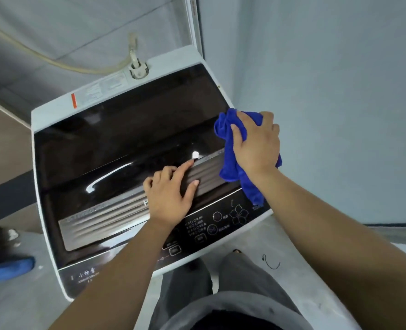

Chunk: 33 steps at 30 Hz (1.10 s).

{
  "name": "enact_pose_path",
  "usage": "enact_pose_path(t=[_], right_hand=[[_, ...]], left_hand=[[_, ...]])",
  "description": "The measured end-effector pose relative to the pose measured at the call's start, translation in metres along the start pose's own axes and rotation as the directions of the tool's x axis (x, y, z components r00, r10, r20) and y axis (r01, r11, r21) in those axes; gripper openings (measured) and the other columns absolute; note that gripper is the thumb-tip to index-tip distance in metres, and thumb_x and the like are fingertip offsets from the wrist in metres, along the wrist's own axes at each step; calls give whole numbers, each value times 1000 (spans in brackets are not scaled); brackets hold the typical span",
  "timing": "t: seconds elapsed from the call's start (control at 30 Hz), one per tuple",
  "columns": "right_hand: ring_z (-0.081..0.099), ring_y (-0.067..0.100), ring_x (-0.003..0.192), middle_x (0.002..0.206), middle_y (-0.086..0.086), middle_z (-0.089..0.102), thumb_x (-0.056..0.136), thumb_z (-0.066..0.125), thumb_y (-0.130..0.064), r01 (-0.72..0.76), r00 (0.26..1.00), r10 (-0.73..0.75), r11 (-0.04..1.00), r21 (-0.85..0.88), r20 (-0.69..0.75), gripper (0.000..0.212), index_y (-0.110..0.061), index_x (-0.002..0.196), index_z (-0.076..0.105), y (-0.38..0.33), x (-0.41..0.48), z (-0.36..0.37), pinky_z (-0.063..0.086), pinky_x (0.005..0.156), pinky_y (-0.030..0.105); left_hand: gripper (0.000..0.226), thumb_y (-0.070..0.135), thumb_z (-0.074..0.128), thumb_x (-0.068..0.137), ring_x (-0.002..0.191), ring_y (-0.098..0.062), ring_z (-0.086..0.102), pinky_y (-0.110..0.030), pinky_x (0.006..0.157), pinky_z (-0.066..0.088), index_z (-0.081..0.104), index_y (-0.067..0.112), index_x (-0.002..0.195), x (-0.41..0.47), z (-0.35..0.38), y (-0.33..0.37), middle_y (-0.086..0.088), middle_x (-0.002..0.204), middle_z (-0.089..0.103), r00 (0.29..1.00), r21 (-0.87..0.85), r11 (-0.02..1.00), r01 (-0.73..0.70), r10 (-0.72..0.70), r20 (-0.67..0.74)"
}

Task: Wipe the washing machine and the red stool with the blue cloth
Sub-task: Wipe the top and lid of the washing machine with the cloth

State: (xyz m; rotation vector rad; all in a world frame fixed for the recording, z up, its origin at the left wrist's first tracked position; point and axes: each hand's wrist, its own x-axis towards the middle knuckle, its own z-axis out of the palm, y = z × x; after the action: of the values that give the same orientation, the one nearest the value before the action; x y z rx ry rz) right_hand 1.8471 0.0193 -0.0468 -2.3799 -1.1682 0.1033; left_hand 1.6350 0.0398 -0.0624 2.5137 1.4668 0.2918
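Observation:
A top-loading washing machine [116, 129] with a dark glass lid and white casing fills the middle of the head view. My right hand [256, 141] presses a bunched blue cloth [230, 160] against the lid's right edge, and the cloth's tail hangs down over the control panel [211, 225]. My left hand [171, 189] lies flat with spread fingers on the ribbed silver strip [106, 217] at the lid's front. No red stool is in view.
A pale hose [54, 61] runs along the wall to the inlet fitting [137, 67] at the machine's back. A grey wall stands close on the right. A blue object [4, 270] lies on the floor at the left. A thin dark wire [271, 263] lies on the floor.

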Motion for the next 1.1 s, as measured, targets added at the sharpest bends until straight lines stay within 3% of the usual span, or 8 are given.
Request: enact_pose_path(t=[0.17,0.33,0.63,0.73,0.83,0.93,1.1], right_hand=[[48,31,91,124,14,44,93,46,-40,58,998,-58,998,41,17,38,-28,129,50,14,-35,-6,45,70,36],[50,34,87,119,17,49,89,57,-32,39,998,-40,999,15,39,37,-23,124,54,27,-70,-6,48,72,41],[48,30,90,123,13,45,93,44,-41,-101,993,101,995,-1,-66,36,-29,127,52,-2,-26,3,40,67,33],[47,31,92,126,12,42,94,40,-44,-183,980,182,983,-4,-80,39,-31,130,49,-9,-33,4,44,69,36],[45,32,92,126,13,41,94,41,-44,-305,944,304,952,14,-127,40,-32,132,46,-26,-60,8,43,70,37],[46,36,91,123,17,43,93,48,-40,-380,903,379,924,35,-205,40,-29,131,49,-55,-107,21,40,74,37],[46,34,93,119,15,44,91,53,-37,-475,828,483,874,100,-283,39,-27,129,52,-116,-171,49,32,78,31]], left_hand=[[49,56,35,86,97,-21,51,-38,86,27,44,39,132,1,-2,0,1,104,56,999,19,1000,3,-4,34],[49,57,37,84,97,-18,50,-31,84,19,48,39,129,5,-4,1,5,103,56,999,-24,1000,18,-17,48],[45,52,52,83,105,-15,45,-31,87,15,45,43,126,9,-8,-1,8,114,54,990,-105,993,57,-43,138],[47,48,48,88,108,-17,44,-37,92,21,37,42,134,9,-11,-10,5,119,50,979,-128,992,-19,44,197],[53,42,43,93,108,-19,46,-40,92,34,24,40,142,12,-21,-34,2,125,47,933,-115,964,-241,262,248],[51,37,42,94,97,-21,51,-39,78,48,26,40,143,16,-32,-74,-2,119,50,863,-183,906,-383,421,279],[50,41,40,94,80,-16,53,-36,61,50,26,41,142,13,-47,-129,2,97,50,780,-237,845,-479,534,327]])
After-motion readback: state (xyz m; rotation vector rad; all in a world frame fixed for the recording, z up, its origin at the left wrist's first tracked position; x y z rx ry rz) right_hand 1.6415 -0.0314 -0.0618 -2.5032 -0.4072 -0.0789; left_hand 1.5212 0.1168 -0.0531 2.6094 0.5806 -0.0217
